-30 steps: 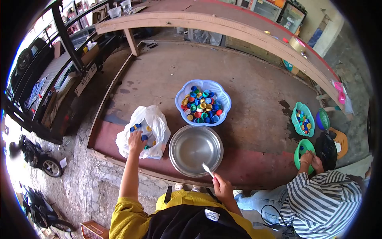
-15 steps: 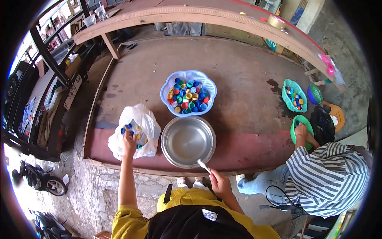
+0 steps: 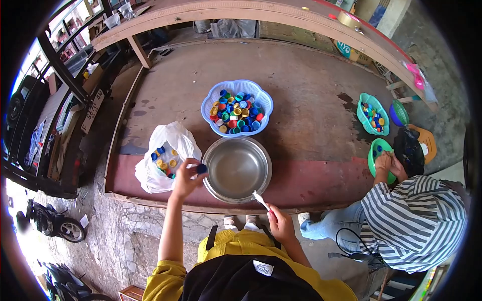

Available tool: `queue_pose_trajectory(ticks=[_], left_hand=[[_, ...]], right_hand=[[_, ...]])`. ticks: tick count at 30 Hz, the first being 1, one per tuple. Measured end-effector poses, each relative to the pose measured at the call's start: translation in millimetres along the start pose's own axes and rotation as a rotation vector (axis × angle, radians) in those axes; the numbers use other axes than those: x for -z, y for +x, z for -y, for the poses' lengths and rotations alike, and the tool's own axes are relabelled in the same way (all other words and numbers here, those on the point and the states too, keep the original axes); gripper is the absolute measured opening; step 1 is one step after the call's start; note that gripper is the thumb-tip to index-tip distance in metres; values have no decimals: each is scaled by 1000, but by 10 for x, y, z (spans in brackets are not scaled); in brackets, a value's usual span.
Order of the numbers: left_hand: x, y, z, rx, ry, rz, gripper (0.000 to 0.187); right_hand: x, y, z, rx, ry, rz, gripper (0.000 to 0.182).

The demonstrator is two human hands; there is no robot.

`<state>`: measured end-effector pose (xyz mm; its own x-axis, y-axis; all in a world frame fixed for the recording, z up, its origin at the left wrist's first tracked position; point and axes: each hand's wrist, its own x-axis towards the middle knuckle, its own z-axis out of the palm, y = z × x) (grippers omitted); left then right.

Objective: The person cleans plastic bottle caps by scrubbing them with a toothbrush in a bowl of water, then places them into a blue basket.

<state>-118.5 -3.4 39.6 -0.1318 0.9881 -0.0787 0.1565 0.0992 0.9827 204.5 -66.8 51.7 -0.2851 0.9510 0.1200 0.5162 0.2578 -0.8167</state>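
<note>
My left hand pinches a dark blue bottle cap at the left rim of a metal bowl, which holds what looks like clear water. Left of it lies an open white plastic bag with blue, yellow and green caps inside. In my right hand is a white-handled brush, its bristles by the bowl's lower right rim. Behind the bowl stands a blue scalloped basket full of caps in several colours.
A co-worker in a striped shirt has both hands over a green bowl at right. Near it are a teal basket of caps and a black bag. A raised wooden beam crosses the table's far side.
My left hand has come out of the plastic bag with a blue cap and moved right to the metal bowl. The right hand still holds the brush. The co-worker's hands have shifted slightly.
</note>
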Motion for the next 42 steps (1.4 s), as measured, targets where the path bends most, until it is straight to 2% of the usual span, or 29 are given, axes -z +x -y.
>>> queue_pose_trajectory(ticks=[1,4,7,10,16,23,29,32,35,42], left_hand=[[-129,35,-3,-20,125,29,42],[-457,177,24,-289,351,151,48],[-666,353,138,-414,699,190,53],[-812,427,174,-310,814,198,57],[-886,493,321,-311,911,237,63],[-928,523,297,-272,948,272,64],[-956,574,359,-293,899,287,63],[-984,575,376,-394,765,224,57],[-1022,563,280,-100,816,266,51],[-918,352,40,-49,1037,279,49]], right_hand=[[-2,5,-9,-2,11,-5,26],[28,-45,-22,-34,19,-5,26],[75,-92,-26,-54,12,-25,25],[124,-125,-66,-82,6,-29,25],[169,-164,-102,-127,30,-73,25],[144,-200,-151,-75,21,-140,26],[147,-189,-159,-79,12,-155,26],[165,-184,-123,-111,22,-143,26],[172,-181,-116,-124,18,-127,26],[143,-136,-72,-32,24,-142,26]])
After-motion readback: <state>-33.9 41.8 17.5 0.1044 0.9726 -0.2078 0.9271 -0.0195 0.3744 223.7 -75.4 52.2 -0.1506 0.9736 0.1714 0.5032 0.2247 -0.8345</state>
